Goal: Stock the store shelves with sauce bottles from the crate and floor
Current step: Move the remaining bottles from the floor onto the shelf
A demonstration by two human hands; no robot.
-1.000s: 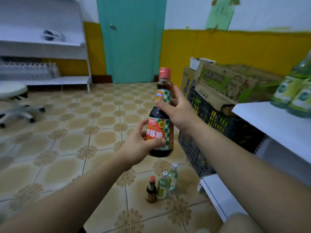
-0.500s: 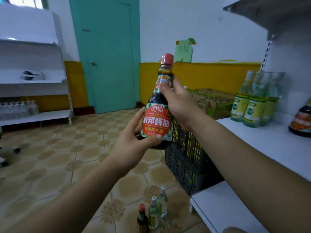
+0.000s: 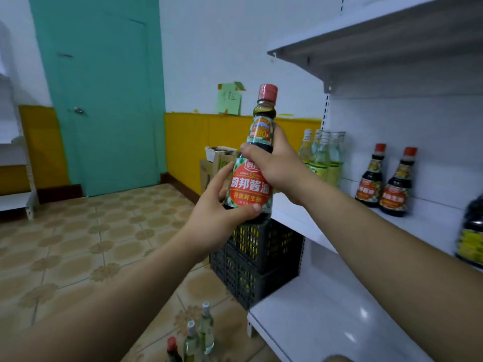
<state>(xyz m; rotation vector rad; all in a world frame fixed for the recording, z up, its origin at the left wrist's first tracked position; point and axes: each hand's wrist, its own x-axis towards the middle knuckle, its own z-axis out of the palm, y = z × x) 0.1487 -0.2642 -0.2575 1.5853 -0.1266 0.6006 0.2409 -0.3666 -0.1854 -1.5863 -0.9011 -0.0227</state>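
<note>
I hold a dark soy sauce bottle (image 3: 251, 189) with a red cap and red label upright in front of me. My left hand (image 3: 217, 218) cups its base and lower body. My right hand (image 3: 274, 165) wraps its shoulder below the neck. The bottle is level with the white middle shelf (image 3: 423, 226) on the right, left of its edge. On that shelf stand several clear green-labelled bottles (image 3: 324, 158), two dark sauce bottles (image 3: 384, 181) and a large dark jug (image 3: 473, 239). A black crate (image 3: 256, 259) sits on the floor behind the bottle. Three small bottles (image 3: 196, 335) stand on the floor below.
A white upper shelf (image 3: 366, 45) overhangs the middle one, and a white bottom shelf (image 3: 339, 322) lies low at right. Cardboard boxes (image 3: 217, 163) rest behind the crate. A teal door (image 3: 102, 100) and another white shelf unit (image 3: 15, 199) stand across the tiled floor.
My view has swung up and to the right, bringing the shelves and their bottles into sight. Both hands kept hold of the soy sauce bottle and raised it toward the middle shelf.
</note>
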